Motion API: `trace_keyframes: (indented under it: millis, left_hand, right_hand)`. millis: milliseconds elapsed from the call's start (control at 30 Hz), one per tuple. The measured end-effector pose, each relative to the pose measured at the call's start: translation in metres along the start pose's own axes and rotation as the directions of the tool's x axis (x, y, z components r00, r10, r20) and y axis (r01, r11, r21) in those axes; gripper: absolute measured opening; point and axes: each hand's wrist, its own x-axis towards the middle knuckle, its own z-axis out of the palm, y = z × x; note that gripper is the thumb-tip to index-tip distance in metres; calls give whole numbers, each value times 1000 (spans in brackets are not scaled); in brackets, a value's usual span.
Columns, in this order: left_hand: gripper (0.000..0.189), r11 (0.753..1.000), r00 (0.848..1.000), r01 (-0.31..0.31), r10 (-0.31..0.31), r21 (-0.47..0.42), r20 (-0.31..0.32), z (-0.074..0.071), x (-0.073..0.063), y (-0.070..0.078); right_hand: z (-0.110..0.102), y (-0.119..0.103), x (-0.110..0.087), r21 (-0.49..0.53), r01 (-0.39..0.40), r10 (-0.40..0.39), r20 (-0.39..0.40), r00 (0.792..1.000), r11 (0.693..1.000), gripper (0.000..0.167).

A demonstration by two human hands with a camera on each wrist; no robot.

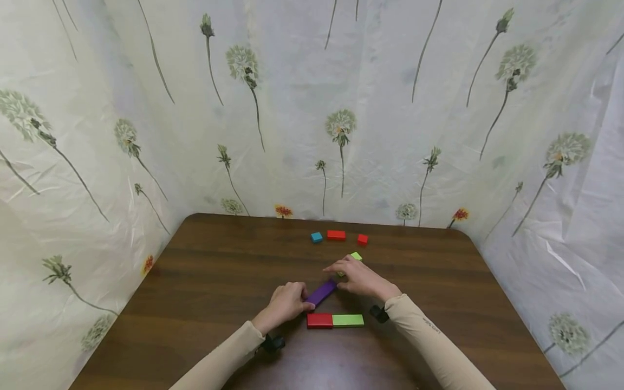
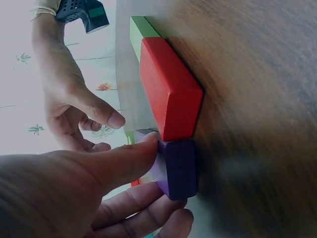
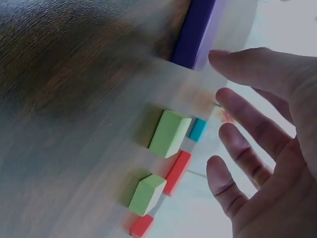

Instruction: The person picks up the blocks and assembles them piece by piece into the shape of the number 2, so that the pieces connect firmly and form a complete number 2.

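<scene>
A long purple block (image 1: 323, 293) lies slantwise on the table, its near end close to a red block (image 1: 319, 320). My left hand (image 1: 285, 303) pinches that near end between thumb and fingers, as the left wrist view shows with the purple block's end face (image 2: 182, 169). End to end with the red block, on its right, lies a light green block (image 1: 348, 320). Over the purple block's far end hovers my right hand (image 1: 363, 277), fingers spread and holding nothing. In the right wrist view its thumb (image 3: 247, 67) is near or touching the purple block (image 3: 195, 37); which, I cannot tell.
Beyond my right hand are two light green blocks (image 3: 170, 134), partly covered in the head view. Toward the table's far edge lie a small blue block (image 1: 316, 237), a longer red block (image 1: 336, 235) and a small red block (image 1: 363, 239). A floral curtain (image 1: 292, 124) surrounds the wooden table (image 1: 219, 254).
</scene>
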Motion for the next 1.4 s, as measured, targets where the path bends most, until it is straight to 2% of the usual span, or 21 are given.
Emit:
trace_keyframes:
  millis: [200,400,700,1400]
  left_hand:
    - [30,1000,1000,-9,9,13,2,3,-2,-1]
    - [29,1000,1000,-10,10,14,9,4,-3,-2]
    - [29,1000,1000,-4,4,5,1,4,-3,-3]
    - [30,1000,1000,-10,10,23,-2,-2,-1,0]
  right_hand:
    - [-2,0,-3,26,3,-4,0,1000,1000,47]
    - [-6,5,-6,56,-1,3,-31,1000,998,44]
    - [-21,17,-17,145,-70,83,-86,993,987,45]
    - [-45,50,-37,175,-119,151,-178,972,977,47]
